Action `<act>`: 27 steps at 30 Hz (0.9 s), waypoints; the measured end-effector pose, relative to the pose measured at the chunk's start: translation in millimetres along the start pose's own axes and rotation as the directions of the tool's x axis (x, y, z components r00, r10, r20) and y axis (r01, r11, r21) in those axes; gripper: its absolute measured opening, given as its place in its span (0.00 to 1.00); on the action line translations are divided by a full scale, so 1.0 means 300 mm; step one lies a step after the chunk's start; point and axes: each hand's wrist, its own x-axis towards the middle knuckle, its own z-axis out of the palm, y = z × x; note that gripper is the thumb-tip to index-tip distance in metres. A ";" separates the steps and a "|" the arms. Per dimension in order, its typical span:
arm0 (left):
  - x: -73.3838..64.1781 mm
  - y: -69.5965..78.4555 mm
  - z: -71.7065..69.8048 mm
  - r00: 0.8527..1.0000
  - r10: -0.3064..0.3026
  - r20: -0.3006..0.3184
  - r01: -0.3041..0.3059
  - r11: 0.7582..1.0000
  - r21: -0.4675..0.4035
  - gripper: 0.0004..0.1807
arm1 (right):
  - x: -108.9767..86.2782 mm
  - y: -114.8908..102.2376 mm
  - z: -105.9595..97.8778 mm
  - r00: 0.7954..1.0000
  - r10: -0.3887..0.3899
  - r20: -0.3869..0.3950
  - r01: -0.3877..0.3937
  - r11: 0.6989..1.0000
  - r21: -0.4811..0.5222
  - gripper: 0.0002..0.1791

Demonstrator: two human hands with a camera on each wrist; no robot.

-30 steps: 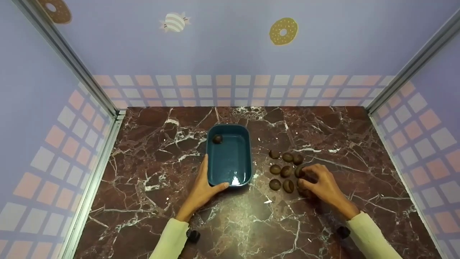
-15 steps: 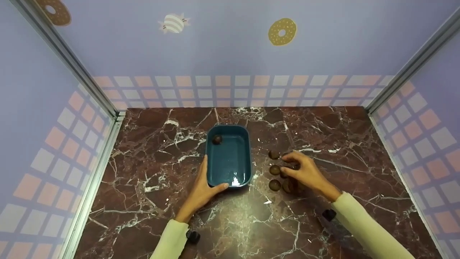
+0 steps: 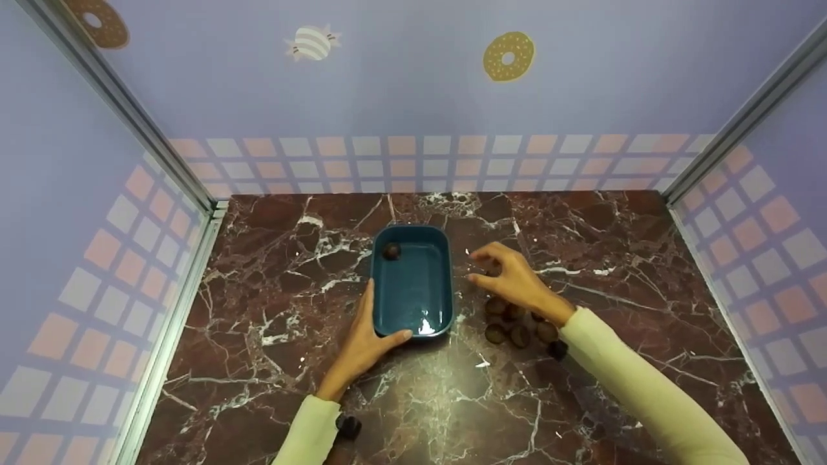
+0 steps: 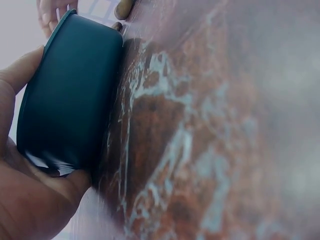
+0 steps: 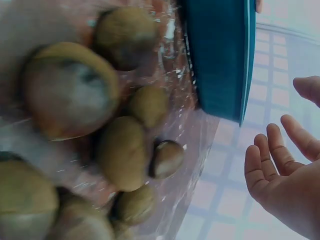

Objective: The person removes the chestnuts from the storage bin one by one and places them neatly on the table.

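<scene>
A deep teal rectangular dish (image 3: 413,290) stands on the marbled table. My left hand (image 3: 362,345) holds its near left corner, fingers along the left wall and thumb at the near rim; the left wrist view shows the dish's side (image 4: 75,90) between them. Inside, one brown chestnut (image 3: 391,251) lies in the far left corner. To the right of the dish, several more chestnuts (image 3: 495,334) lie in a cluster, some hidden under my right hand (image 3: 510,278). That hand hovers over the far part of the cluster, thumb and fingers apart, with nothing seen between them in the right wrist view.
Walls with a pastel tile pattern (image 3: 437,165) border the table (image 3: 291,258) at the back and both sides. Metal frame strips (image 3: 174,316) run along the left edge. A dark wrist device (image 3: 349,426) hangs at my left sleeve.
My right hand has travelled left and away from me across the chestnuts, nearer the dish, uncovering those on the near right. The left hand and dish stay in place.
</scene>
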 end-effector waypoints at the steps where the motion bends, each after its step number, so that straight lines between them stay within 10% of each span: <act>1: -0.001 0.000 -0.001 1.000 0.001 -0.001 -0.001 1.000 0.000 0.74 | 0.015 -0.007 0.006 1.000 -0.002 0.008 0.002 1.000 0.004 0.21; 27: -0.004 -0.002 -0.001 1.000 0.002 0.023 -0.001 0.999 -0.046 0.72 | 0.246 -0.082 0.213 0.990 -0.006 0.138 -0.003 0.998 0.060 0.28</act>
